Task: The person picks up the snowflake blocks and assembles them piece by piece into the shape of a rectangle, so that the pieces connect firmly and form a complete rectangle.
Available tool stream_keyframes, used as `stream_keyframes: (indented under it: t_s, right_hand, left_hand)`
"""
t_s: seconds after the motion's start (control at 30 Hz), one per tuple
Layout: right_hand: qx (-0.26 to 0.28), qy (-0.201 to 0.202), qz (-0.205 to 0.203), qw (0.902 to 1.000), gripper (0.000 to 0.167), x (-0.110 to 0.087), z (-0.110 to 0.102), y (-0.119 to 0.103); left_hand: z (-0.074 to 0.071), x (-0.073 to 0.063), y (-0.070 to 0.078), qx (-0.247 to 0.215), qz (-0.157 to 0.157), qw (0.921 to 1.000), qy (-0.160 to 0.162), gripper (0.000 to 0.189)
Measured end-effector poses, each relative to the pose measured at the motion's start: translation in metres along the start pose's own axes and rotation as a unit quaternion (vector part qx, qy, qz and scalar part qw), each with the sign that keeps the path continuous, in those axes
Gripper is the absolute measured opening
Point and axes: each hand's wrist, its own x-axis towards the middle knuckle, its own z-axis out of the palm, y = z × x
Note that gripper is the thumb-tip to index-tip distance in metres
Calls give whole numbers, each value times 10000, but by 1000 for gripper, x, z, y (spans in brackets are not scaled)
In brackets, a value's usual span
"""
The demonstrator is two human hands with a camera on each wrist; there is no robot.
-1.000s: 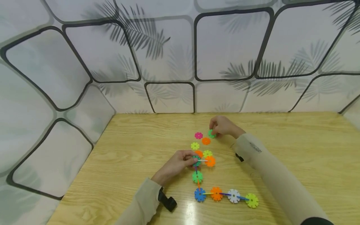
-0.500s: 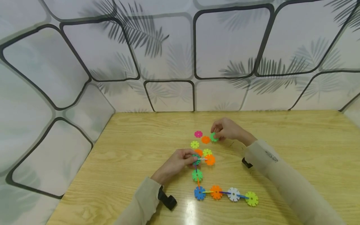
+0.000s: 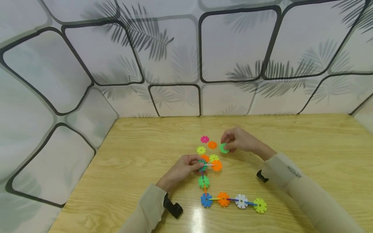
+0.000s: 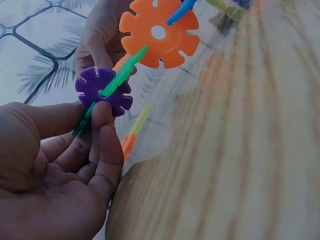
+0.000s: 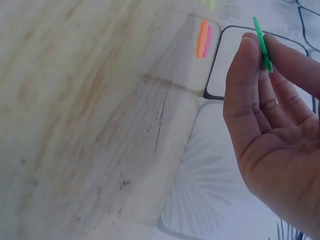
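"Plastic, it seems. What does the left hand point(image 3: 182, 166) have?"

"Its fingers are clamped on a flat, notched, teal-green plastic disc point(image 3: 201, 166), slotted into a notched purple plastic disc point(image 4: 92, 80) of the chain at the bench point(image 3: 137, 145)."

"How will it handle?"

"Light and stiff, I'd judge, though twisting could loosen the slots. Hold it close to the joint."

"Further right?"

"Beside it, linked by a thin white piece point(image 3: 209, 165), sits a notched orange plastic disc point(image 3: 218, 167). Beyond, a loose, notched bright-green plastic disc point(image 3: 223, 148) is pinched in the right hand's point(image 3: 239, 140) fingers, clear of the bench."

"Best hold?"

"One side of the rim, slots free; smooth faces may slip."
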Motion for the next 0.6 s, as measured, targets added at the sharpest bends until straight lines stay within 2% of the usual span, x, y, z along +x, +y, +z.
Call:
stream_keyframes:
  t_s: [0.43,0.6]
  right_hand:
    - [114,-191,-115,9997,12,-18,10,-3]
    - [-10,-139,9,9999,12,-24,14,-2]
  left_hand:
    - [0,0,2,1,-43,10000,22,18]
    - [0,0,1,1,-24,10000,-3,18]
